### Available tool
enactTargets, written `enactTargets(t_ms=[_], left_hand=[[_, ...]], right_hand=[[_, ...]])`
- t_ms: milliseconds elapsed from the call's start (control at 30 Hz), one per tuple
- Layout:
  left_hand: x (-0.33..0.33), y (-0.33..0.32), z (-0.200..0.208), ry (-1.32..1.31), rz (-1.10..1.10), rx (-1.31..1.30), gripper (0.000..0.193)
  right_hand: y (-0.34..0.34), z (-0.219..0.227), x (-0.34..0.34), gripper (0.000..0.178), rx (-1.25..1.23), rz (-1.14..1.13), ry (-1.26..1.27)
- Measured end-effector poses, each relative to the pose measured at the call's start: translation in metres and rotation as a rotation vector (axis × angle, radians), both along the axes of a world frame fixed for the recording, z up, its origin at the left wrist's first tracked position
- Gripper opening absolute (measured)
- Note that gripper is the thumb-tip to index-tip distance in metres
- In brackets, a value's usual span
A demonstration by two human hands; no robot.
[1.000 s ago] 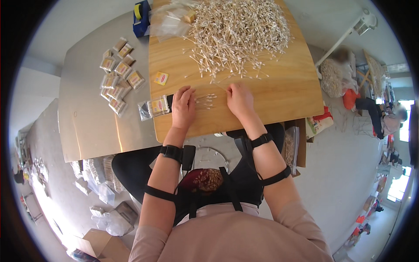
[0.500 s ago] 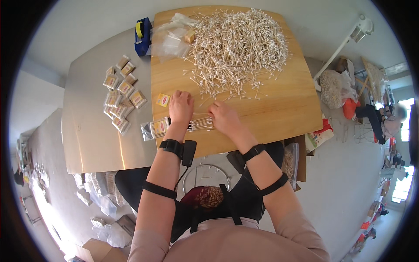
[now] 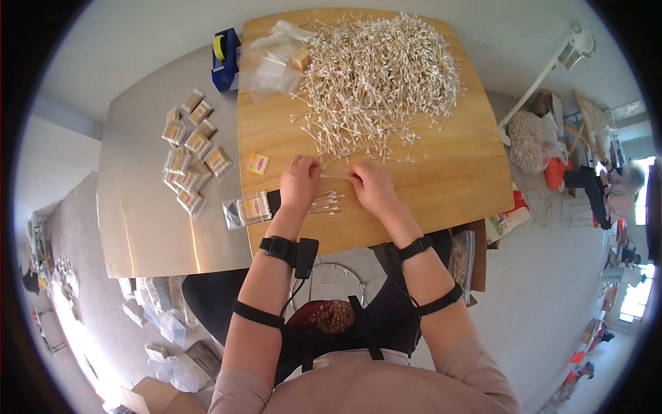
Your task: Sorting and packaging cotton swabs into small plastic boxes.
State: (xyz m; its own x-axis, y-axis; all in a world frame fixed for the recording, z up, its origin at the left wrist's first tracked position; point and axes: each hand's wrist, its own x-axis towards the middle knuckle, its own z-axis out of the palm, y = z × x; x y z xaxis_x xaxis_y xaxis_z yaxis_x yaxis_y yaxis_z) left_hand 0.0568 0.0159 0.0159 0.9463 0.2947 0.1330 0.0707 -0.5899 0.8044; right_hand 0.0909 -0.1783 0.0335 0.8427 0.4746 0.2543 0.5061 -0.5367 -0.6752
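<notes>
My left hand (image 3: 299, 182) and my right hand (image 3: 373, 188) face each other over the wooden board, fingers pinched. A single cotton swab (image 3: 335, 176) lies level between their fingertips, one end at each hand. Just below my left hand is a clear bag (image 3: 254, 208) of cotton swabs with a yellow label, next to a black piece (image 3: 274, 201). Loose swabs (image 3: 327, 203) stick out to the right from under my left wrist. Left of my left hand lies a small yellow card (image 3: 258, 163). Beyond both hands rises a large heap of cotton swabs (image 3: 386, 76).
Filled packs (image 3: 198, 143) lie on the metal table (image 3: 145, 228) to the left. A blue tape dispenser (image 3: 224, 62) and clear plastic bags (image 3: 272, 65) are at the far left of the board. A white lamp arm (image 3: 534, 79) stands at right. Another person (image 3: 617, 196) sits far right.
Both hands have moved away from the packed bag, slightly farther and to the right. The bag, black piece and loose swabs now show more, and a swab appears between my fingertips.
</notes>
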Motion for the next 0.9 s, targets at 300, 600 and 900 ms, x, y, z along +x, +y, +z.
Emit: enactTargets(t_ms=[300, 600, 900], left_hand=[[0.008, -0.015, 0.006, 0.057, -0.058, 0.227, 0.008], [-0.016, 0.01, 0.016, 0.078, -0.099, 0.174, 0.01], [-0.029, 0.024, 0.017, 0.221, -0.159, 0.15, 0.01]], right_hand=[[-0.039, -0.007, -0.023, 0.011, 0.169, -0.235, 0.23], [-0.046, -0.016, -0.023, 0.009, 0.253, -0.306, 0.346], [-0.007, 0.008, -0.013, 0.015, 0.091, -0.174, 0.342]])
